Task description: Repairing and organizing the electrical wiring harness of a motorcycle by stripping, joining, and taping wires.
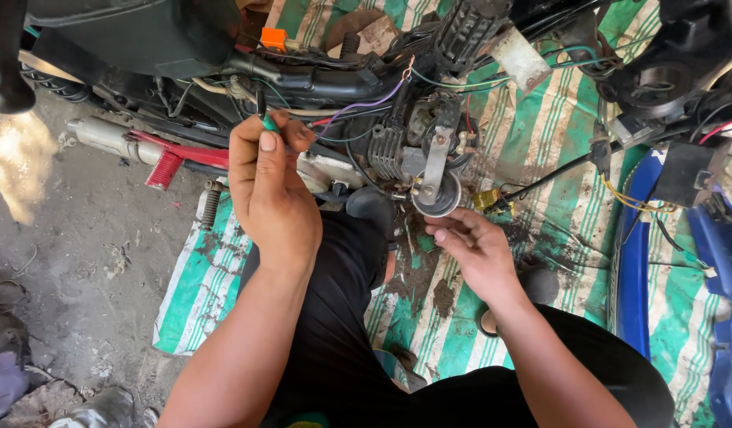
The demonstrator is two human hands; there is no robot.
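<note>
Your right hand (pixel 475 250) lies nearest you, fingers loosely open and holding nothing, its fingertips just below the round metal horn (pixel 439 196), which hangs on an upright bracket straight ahead of it. Your left hand (pixel 269 186) is raised farther out and to the left, pinched shut on a thin green-handled tool (pixel 266 120) pointing up into the engine wiring (pixel 358 107). Beyond, a small orange block (pixel 273 37) sits atop the frame, over the green-and-white striped sheet (pixel 556 143).
</note>
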